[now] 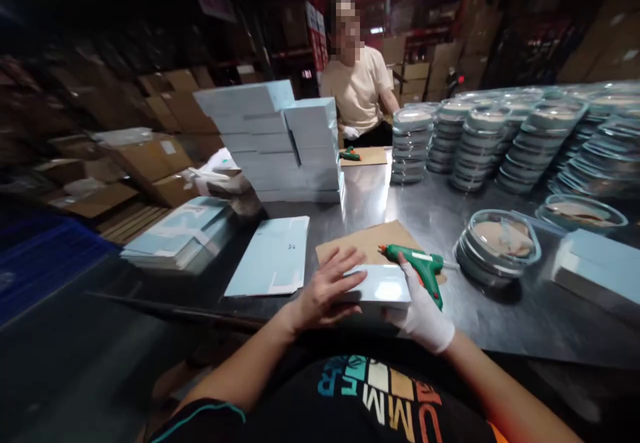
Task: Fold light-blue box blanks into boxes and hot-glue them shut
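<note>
Both of your hands are working on the pale blue box (381,286) lying at the near edge of the metal table (500,316). Your bare left hand (325,289) is lying flat on the box's left end, fingers spread and open, pressing down rather than gripping. Your gloved right hand (423,309) is closed around the handle of the green glue gun (417,266), whose nozzle is pointing left, just over the far edge of the box. Behind the box a sheet of brown cardboard (367,241) is serving as a work mat, and left of the box a flattened blue carton (273,256) is lying. Right of the box a clear round container (497,243) is sitting, with stacks of the same containers (470,146) further back. Beyond the box a tall stack of finished boxes (280,139) is standing, and a second person (357,86) is sitting behind it.

Your bare fingers are resting close to the nozzle, so hot glue or the tip could burn them if the gun drifts left. The box is sitting right at the table edge, so an uneven push could be tipping it toward your lap.
</note>
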A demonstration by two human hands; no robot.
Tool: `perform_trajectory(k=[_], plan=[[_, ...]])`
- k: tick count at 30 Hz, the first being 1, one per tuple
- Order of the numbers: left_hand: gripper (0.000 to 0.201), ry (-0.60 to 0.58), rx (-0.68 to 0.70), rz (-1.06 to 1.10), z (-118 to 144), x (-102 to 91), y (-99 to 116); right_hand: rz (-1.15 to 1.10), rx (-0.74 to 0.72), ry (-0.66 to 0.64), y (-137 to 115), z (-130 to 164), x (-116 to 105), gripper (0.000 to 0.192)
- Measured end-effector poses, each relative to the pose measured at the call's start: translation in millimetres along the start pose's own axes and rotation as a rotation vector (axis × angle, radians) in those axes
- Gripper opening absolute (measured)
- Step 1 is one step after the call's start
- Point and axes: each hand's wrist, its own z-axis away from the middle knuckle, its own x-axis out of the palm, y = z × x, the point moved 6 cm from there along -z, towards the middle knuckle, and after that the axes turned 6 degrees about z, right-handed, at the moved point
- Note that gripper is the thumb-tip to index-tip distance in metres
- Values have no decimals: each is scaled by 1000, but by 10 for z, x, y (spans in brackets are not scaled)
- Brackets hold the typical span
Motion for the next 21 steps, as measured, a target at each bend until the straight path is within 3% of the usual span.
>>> perform_trajectory(k=[1, 3, 5, 8, 11, 13, 15, 18, 21], plan=[[95, 137, -109, 58, 69, -2, -103, 9, 11, 42, 24, -11, -59, 98], [126, 410, -424, 264, 263, 90, -368, -59, 127, 156, 156, -35, -202, 114], [140, 519, -744, 587, 439, 412, -573, -147, 289, 296, 315, -47, -352, 120], [124, 452, -990, 1037, 476, 1003, -588, -169, 383, 441, 372, -63, -522, 127], [94, 491, -1024, 1158, 320, 1200, -508, -153, 359, 434, 282, -71, -591, 133], [85, 525, -1043, 1164, 137, 1110, -509, -218, 343, 358, 283, -48, -600, 134], [84, 561, -1062, 1148, -115, 858, -603, -255, 319, 262, 386, 9, -629, 129], [72, 690, -1046, 1067, -602, 235, -947, -74, 278, 180, 749, 173, -773, 107], [46, 832, -1017, 989, -1163, -469, -1422, 184, 254, 239, 1236, 402, -984, 74]])
